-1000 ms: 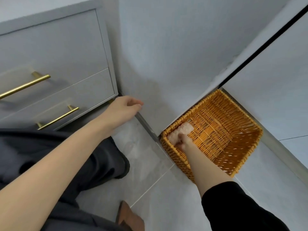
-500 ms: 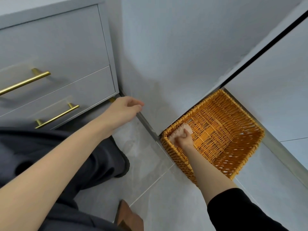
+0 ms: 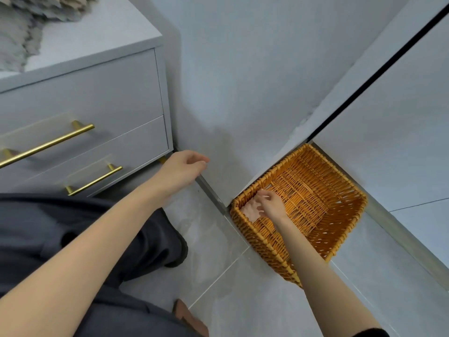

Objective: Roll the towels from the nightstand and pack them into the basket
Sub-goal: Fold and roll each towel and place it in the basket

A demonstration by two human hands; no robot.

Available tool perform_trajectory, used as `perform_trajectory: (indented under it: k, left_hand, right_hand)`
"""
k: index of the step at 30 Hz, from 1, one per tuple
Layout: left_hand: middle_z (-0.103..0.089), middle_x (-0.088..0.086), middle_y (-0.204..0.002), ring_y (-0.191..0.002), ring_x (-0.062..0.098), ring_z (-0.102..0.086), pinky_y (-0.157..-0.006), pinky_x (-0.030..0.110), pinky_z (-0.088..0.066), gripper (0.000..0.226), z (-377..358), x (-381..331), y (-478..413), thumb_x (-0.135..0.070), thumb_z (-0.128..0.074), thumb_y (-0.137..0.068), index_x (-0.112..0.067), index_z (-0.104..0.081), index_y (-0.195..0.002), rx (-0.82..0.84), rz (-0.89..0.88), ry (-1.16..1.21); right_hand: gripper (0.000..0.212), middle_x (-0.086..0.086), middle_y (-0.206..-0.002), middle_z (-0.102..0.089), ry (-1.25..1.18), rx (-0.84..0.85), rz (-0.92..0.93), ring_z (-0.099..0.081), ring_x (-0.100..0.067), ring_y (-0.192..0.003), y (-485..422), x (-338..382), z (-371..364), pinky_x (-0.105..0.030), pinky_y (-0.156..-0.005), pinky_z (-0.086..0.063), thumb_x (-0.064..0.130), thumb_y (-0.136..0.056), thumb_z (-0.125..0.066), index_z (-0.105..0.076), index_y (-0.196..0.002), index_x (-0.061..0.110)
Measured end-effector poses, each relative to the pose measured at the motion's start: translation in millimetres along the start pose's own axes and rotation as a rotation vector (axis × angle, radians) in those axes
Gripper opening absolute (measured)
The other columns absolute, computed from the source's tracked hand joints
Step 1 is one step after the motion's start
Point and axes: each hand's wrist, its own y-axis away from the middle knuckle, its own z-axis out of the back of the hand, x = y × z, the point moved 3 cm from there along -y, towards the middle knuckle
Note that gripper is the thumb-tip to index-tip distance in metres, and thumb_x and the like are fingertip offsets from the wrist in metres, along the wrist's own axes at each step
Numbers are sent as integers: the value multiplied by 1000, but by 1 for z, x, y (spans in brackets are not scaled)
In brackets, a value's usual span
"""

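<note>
An orange wicker basket (image 3: 340, 229) sits on the floor in a corner between two walls. A rolled pink towel (image 3: 250, 210) lies in its near left corner. My right hand (image 3: 272, 204) is inside the basket right beside the roll, fingers spread and loose, fingertips over the towel's top. My left hand (image 3: 181, 170) hovers in the air near the nightstand's lower corner, fingers loosely curled, holding nothing. On top of the grey nightstand (image 3: 97, 45), at the upper left, lie grey and beige towels (image 3: 21, 27).
The nightstand has two drawers with gold bar handles (image 3: 48, 144). My dark trouser leg (image 3: 97, 239) and a brown slipper (image 3: 192, 319) are on the pale tiled floor. A metal skirting strip (image 3: 211, 190) runs along the wall base.
My right hand has let go of the pink roll and opened its fingers; the roll now rests in the basket corner. The view has tilted up, showing the nightstand top.
</note>
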Motion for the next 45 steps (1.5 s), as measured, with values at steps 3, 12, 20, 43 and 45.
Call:
perform_trajectory:
  k: [3,12,20,43,45]
  left_hand:
    - [-61,-4,-118,-107,11,-55,-89,27,-46,18,5,-9,14,-20,-48,-97,-27,-59,-110,-13,-23,13]
    - [-63,-6,-108,-95,9,-58,-80,24,-48,22,45,-56,58,-16,-46,-98,-19,-59,-116,-102,-149,110]
    - [-65,-2,-111,-100,14,-60,-87,29,-48,20,145,-105,109,-16,-48,-97,-20,-60,-112,-302,-322,164]
    - [-65,-12,-105,-98,8,-61,-75,20,-47,22,372,-69,201,-16,-47,-98,-23,-59,-115,-796,-371,187]
    - [-65,-12,-105,-98,8,-61,-74,20,-47,23,378,-63,194,-16,-47,-98,-22,-59,-116,-805,-365,197]
  right_hand:
    - [27,-1,-97,-64,142,129,136,-65,-23,-88,36,32,14,-40,-83,-57,12,-96,-44,-60,-119,12]
    - [21,2,-97,-71,241,357,461,-67,-12,-85,147,134,11,-30,-85,-55,22,-96,-50,-64,-112,24]
    - [21,7,-97,-69,240,326,848,-66,-12,-85,216,249,-15,-27,-83,-53,21,-98,-49,-62,-114,24]
    - [40,-2,-133,-50,343,-210,1373,-36,-22,-124,259,499,-172,-34,-99,-36,14,-90,-51,-50,-130,17]
    - [46,-2,-136,-47,392,-272,1357,-34,-23,-125,253,510,-182,-36,-99,-34,16,-89,-52,-46,-135,17]
